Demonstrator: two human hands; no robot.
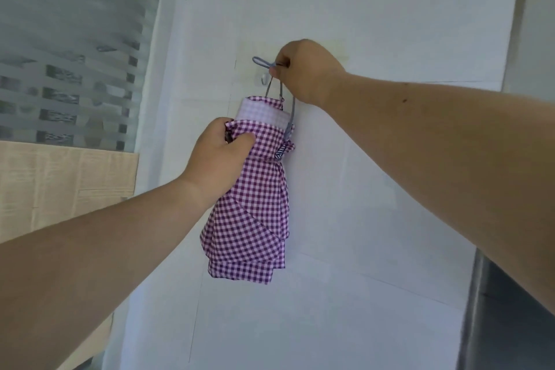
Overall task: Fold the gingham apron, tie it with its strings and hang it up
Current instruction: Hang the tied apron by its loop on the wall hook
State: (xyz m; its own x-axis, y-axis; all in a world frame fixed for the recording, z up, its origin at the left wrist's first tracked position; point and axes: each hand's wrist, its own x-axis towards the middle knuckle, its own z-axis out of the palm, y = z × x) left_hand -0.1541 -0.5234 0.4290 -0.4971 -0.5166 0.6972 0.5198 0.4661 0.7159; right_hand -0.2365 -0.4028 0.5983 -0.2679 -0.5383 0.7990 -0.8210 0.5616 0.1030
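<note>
The purple-and-white gingham apron (253, 204) is folded into a narrow bundle and held up against the white tiled wall. My left hand (219, 156) grips the bundle's upper left edge. My right hand (303, 70) pinches the apron's grey neck strap (264, 62) just above the bundle, close to a small white wall hook (263, 79). The strap's loop sticks out to the left of my fingers, above the hook. I cannot tell whether the strap rests on the hook. A striped tag (280, 154) shows at the bundle's right side.
A frosted window (69, 69) with a white frame fills the upper left, and a pale wooden panel (60, 183) sits below it. A dark metallic appliance edge (510, 309) rises at the lower right. The tiled wall (375, 24) spans the middle.
</note>
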